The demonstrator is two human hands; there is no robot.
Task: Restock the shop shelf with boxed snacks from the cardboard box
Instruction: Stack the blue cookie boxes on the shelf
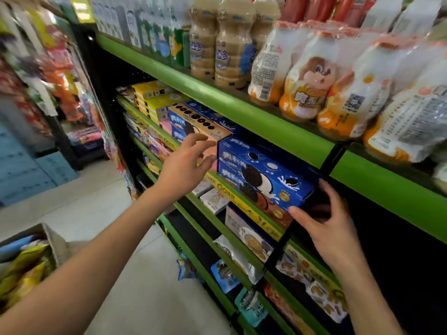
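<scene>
On shelf [244, 201]: blue cookie boxes [263, 175] between hands; right hand [321, 218] touching corner, left hand [186, 165] loose, empty.

cookie boxes [263, 175] on the shelf [244, 201], bottles [232, 42] above, cardboard box [52, 240] lower left.

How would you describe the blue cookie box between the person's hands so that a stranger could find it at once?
Start at the green shelf rail under the drink bottles, then drop to the shelf below. The blue cookie box tops a brown one beside the dark gap. Unlike the orange box on its left, it shows black-and-white sandwich cookies on blue.
</scene>
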